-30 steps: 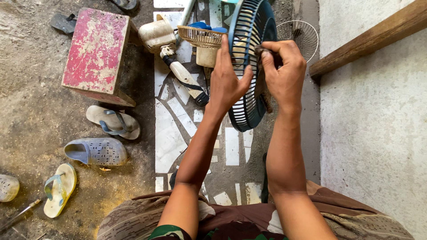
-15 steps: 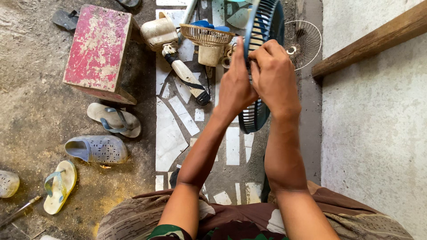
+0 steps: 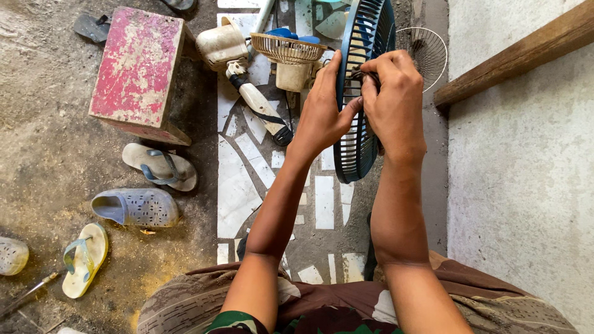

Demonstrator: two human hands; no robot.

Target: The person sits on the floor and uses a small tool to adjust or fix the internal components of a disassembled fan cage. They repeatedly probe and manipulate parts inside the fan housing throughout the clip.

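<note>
I hold a dark blue plastic fan guard (image 3: 362, 133) upright and edge-on in front of me. My left hand (image 3: 325, 111) presses flat against its left face, fingers pointing up. My right hand (image 3: 393, 102) is curled over the rim from the right, its fingertips pinching the grille ribs near the middle. Beyond the guard on the ground stand a cream fan body (image 3: 223, 43) with its stem (image 3: 263, 111) and a tan wire-basket guard (image 3: 286, 48).
A worn red box (image 3: 139, 71) sits at the upper left. Sandals and clogs (image 3: 158, 166) lie scattered on the dirt to the left. A round wire guard (image 3: 427, 52) leans by a grey wall (image 3: 520, 185) with a wooden beam (image 3: 513, 55).
The guard has turned more edge-on and shifted slightly. My right hand has moved from its far face to grip over the rim, close to my left hand.
</note>
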